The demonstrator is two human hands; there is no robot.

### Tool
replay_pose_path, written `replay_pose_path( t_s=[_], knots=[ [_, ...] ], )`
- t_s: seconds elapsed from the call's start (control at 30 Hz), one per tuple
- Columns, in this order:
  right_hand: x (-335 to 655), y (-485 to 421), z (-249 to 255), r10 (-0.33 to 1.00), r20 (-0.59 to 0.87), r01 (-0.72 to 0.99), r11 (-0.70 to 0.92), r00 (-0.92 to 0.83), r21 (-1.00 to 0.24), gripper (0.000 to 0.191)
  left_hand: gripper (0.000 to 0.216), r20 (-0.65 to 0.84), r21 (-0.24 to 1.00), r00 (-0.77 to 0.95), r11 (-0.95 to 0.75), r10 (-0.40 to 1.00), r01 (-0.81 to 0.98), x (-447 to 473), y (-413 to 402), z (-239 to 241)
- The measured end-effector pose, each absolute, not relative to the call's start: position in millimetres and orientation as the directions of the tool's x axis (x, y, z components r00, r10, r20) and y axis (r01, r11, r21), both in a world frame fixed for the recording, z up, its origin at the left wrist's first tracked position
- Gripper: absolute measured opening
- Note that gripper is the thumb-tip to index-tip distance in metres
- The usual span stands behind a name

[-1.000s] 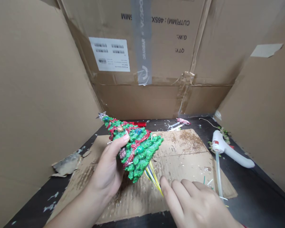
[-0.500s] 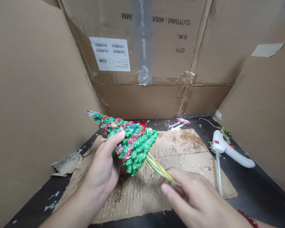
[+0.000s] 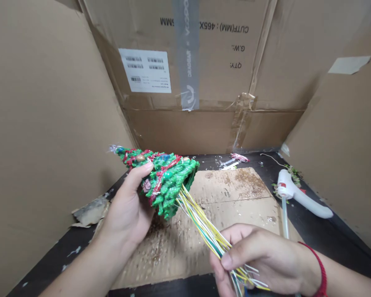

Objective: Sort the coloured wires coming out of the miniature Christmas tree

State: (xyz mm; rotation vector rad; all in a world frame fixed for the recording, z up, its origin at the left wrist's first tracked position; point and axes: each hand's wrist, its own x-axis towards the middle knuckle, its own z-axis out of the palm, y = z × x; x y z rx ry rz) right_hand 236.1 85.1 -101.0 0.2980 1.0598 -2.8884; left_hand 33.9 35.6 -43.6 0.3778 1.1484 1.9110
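A green miniature Christmas tree (image 3: 170, 181) with red garland and small coloured baubles lies on its side in the air, tip to the left and hollow base to the right. My left hand (image 3: 132, 202) is closed around it, thumb on the near face. Out of the base runs a bundle of yellow, white and green wires (image 3: 200, 220). My right hand (image 3: 250, 255), with a red cord at the wrist, pinches this bundle near its loose ends. The wires' far ends inside the tree are hidden.
Beneath my hands a glue-stained cardboard sheet (image 3: 235, 206) covers the dark table (image 3: 324, 243). A white glue gun (image 3: 306, 200) with a glue stick rests at the right, beside green scraps. Cardboard walls (image 3: 210, 128) enclose the back and sides. A torn scrap (image 3: 91, 212) lies left.
The tree has shifted slightly left and turned so its hollow base shows. My right hand has moved down along the wires and rolled over, and more of the bundle is visible.
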Motion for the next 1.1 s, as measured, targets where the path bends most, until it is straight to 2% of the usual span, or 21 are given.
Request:
replay_pose_path(
  t_s=[0.1,0.23,0.4,0.47,0.53,0.6,0.67,0.73,0.8,0.97,1.1],
  knots=[
    [234.5,85.1,-109.1,-0.021,-0.225,0.150,-0.804,-0.974,-0.575,0.017,0.030,-0.178,0.819,-0.614,-0.230,0.769,-0.526,32.3,38.0,-41.0],
    [233.2,85.2,-102.3,-0.027,-0.306,0.222,-0.747,-0.952,-0.626,0.016,0.030,-0.169,0.802,-0.626,-0.262,0.761,-0.536,31.7,39.8,-40.3],
    [235.3,79.0,-86.1,0.123,-0.462,0.305,-0.601,-0.878,-0.739,0.012,0.023,-0.146,0.810,-0.637,-0.278,0.757,-0.516,30.8,39.6,-44.3],
    [237.7,74.4,-85.4,0.249,-0.472,0.335,-0.439,-0.846,-0.833,0.009,0.023,-0.144,0.815,-0.640,-0.276,0.755,-0.509,30.1,40.1,-46.1],
    [240.7,69.6,-87.3,0.432,-0.358,0.330,-0.141,-0.827,-0.933,0.019,0.023,-0.144,0.820,-0.637,-0.269,0.758,-0.506,29.4,40.6,-47.6],
    [243.2,65.5,-89.3,0.564,-0.188,0.322,0.148,-0.804,-0.935,0.037,0.024,-0.150,0.824,-0.630,-0.255,0.762,-0.506,28.8,40.9,-48.5],
    [244.1,63.2,-89.7,0.627,-0.090,0.337,0.286,-0.774,-0.897,0.049,0.024,-0.159,0.825,-0.631,-0.248,0.759,-0.507,28.4,41.0,-48.5],
    [243.1,63.0,-88.6,0.646,-0.064,0.351,0.327,-0.761,-0.877,0.049,0.022,-0.168,0.822,-0.639,-0.250,0.751,-0.511,28.1,41.3,-47.8],
    [241.1,64.0,-87.2,0.628,-0.071,0.357,0.342,-0.775,-0.869,0.041,0.021,-0.168,0.817,-0.643,-0.259,0.747,-0.514,28.0,42.1,-46.9],
    [236.6,67.0,-90.1,0.567,-0.164,0.395,0.313,-0.807,-0.863,0.029,0.015,-0.171,0.816,-0.649,-0.263,0.741,-0.515,28.0,42.8,-45.7],
    [235.1,68.4,-98.2,0.545,-0.164,0.365,0.285,-0.822,-0.886,0.028,0.014,-0.193,0.814,-0.650,-0.249,0.735,-0.524,28.1,41.6,-45.5]
  ],
)
